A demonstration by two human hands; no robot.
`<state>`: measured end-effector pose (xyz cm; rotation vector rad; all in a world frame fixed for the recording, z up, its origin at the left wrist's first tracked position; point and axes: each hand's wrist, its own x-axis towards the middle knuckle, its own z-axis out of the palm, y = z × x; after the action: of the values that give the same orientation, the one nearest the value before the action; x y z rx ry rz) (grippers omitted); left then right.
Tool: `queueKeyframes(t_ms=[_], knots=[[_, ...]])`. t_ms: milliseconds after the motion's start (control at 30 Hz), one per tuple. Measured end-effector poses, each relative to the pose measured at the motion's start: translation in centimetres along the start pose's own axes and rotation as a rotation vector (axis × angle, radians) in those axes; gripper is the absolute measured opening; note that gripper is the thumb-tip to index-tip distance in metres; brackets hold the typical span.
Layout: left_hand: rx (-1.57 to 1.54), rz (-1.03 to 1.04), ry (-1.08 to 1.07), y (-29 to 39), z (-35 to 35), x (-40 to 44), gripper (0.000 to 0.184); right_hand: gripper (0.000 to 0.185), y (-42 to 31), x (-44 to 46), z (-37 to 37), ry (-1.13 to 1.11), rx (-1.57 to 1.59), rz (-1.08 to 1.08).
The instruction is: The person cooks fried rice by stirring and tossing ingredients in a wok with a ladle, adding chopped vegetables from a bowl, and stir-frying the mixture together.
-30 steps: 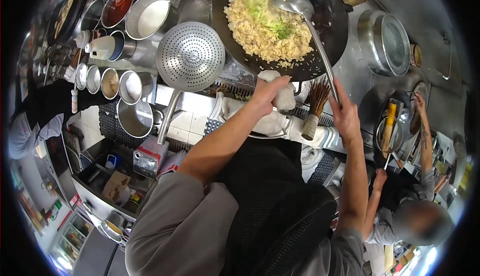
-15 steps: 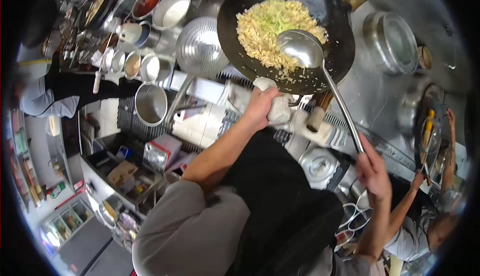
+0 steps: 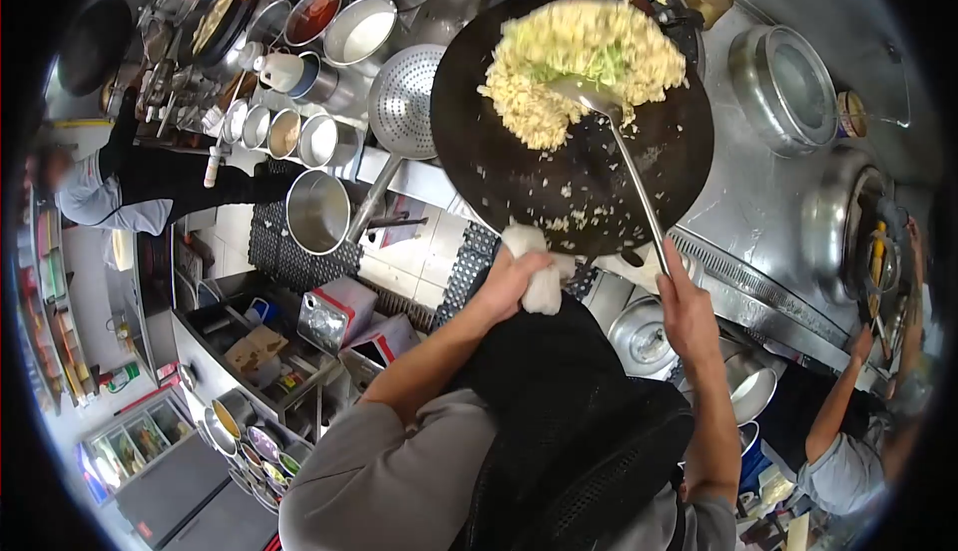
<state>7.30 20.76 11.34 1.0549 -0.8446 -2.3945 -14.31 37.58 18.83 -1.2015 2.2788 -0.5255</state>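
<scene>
My left hand is closed round a white cloth at the near rim of a large black wok. Yellow rice with green shreds lies heaped toward the wok's far side, and loose grains dot the near half. The fingers of my right hand are wrapped round the long handle of a metal ladle. The ladle's bowl rests in the near part of the rice. The wok is tilted, its near edge close to my apron, with part of the burner ring showing beyond it.
Left of the wok are a perforated strainer, a metal pot and several containers of sauces and seasonings. A lidded steel pot stands on the right. One co-worker works at another wok lower right; another person stands far left.
The wok has come off the burner ring toward me, with my left hand and the cloth. Rice has shifted to the far side. The ladle swung out nearer me, then back into the rice.
</scene>
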Motion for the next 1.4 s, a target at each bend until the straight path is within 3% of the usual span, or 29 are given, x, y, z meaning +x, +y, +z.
queueKeyframes(t_ms=[33, 167, 233, 267, 333, 400, 433, 533, 567, 600, 667, 767, 800, 867, 933, 1000, 1067, 1167, 1267, 1400], knots=[[-0.055, -0.092, 0.003, 1.4, 0.1, 0.3, 0.036, 0.055, -1.5, -1.6, -1.9, -0.075, 0.124, 0.025], [-0.152, -0.154, -0.039, 2.2, 0.2, 7.2, 0.033, 0.054, -4.0, -3.5, -7.1, -0.210, -0.027, 0.067], [-0.135, -0.117, 0.027, 1.3, 0.0, 3.9, 0.034, 0.052, -4.7, -3.9, -9.6, -0.319, -0.074, 0.140], [-0.121, -0.063, 0.098, 1.3, 0.0, 2.4, 0.035, 0.051, -3.6, -5.0, -10.0, -0.198, 0.006, -0.046], [-0.144, 0.007, 0.049, 4.4, 1.4, -0.9, 0.024, 0.052, -5.3, -5.7, -13.4, -0.425, 0.109, 0.167], [-0.105, -0.145, 0.024, 6.7, 1.9, -0.3, 0.018, 0.052, -6.6, -4.7, -14.5, -0.464, 0.066, 0.222], [-0.168, -0.140, 0.005, 7.3, 2.5, 1.6, 0.015, 0.051, -5.3, -4.2, -12.8, -0.295, 0.045, 0.010], [-0.109, 0.005, 0.048, 1.2, 0.7, 7.5, 0.020, 0.053, -3.0, 1.2, -6.2, -0.157, -0.124, -0.038], [0.131, 0.086, 0.005, -2.9, -2.8, 9.0, 0.036, 0.053, -0.9, 2.7, -2.5, -0.104, -0.187, -0.050], [0.155, 0.103, 0.016, -4.6, -4.0, 7.9, 0.040, 0.058, 0.0, 3.4, 0.5, 0.040, -0.236, -0.136], [0.161, -0.064, -0.081, -2.7, -4.9, 3.3, 0.040, 0.063, 1.9, 3.3, 5.1, 0.151, -0.381, -0.139], [0.121, 0.122, -0.037, 0.1, -3.3, 0.1, 0.038, 0.059, -1.5, 1.5, 3.5, 0.123, -0.328, -0.088], [0.070, 0.107, 0.049, 1.3, -2.2, -0.6, 0.034, 0.056, -2.6, 0.2, 2.1, 0.072, -0.157, -0.104], [-0.017, -0.032, 0.002, 2.9, -2.0, 3.2, 0.033, 0.051, -5.5, -1.7, -1.1, -0.011, 0.087, -0.079], [-0.113, -0.095, 0.026, 3.1, -0.7, 7.0, 0.015, 0.054, -7.5, -2.3, -4.7, -0.220, 0.064, 0.074], [-0.080, -0.025, 0.009, 0.8, -1.9, 5.4, 0.022, 0.054, -8.0, -3.1, -7.8, -0.230, 0.052, 0.020], [-0.099, -0.092, 0.060, 2.9, -1.5, -1.0, 0.027, 0.055, -8.8, -4.9, -11.1, -0.390, 0.034, 0.043], [-0.066, -0.087, 0.016, 5.9, 0.3, -2.8, 0.024, 0.054, -7.2, -4.7, -11.3, -0.319, 0.013, -0.010], [-0.138, -0.159, 0.006, 6.7, 1.7, 3.5, 0.021, 0.053, -6.6, -1.8, -8.9, -0.195, -0.191, -0.008], [0.071, 0.208, -0.027, -3.8, -3.2, 8.3, 0.025, 0.058, -1.7, 4.1, 1.7, 0.027, -0.402, 0.033]])
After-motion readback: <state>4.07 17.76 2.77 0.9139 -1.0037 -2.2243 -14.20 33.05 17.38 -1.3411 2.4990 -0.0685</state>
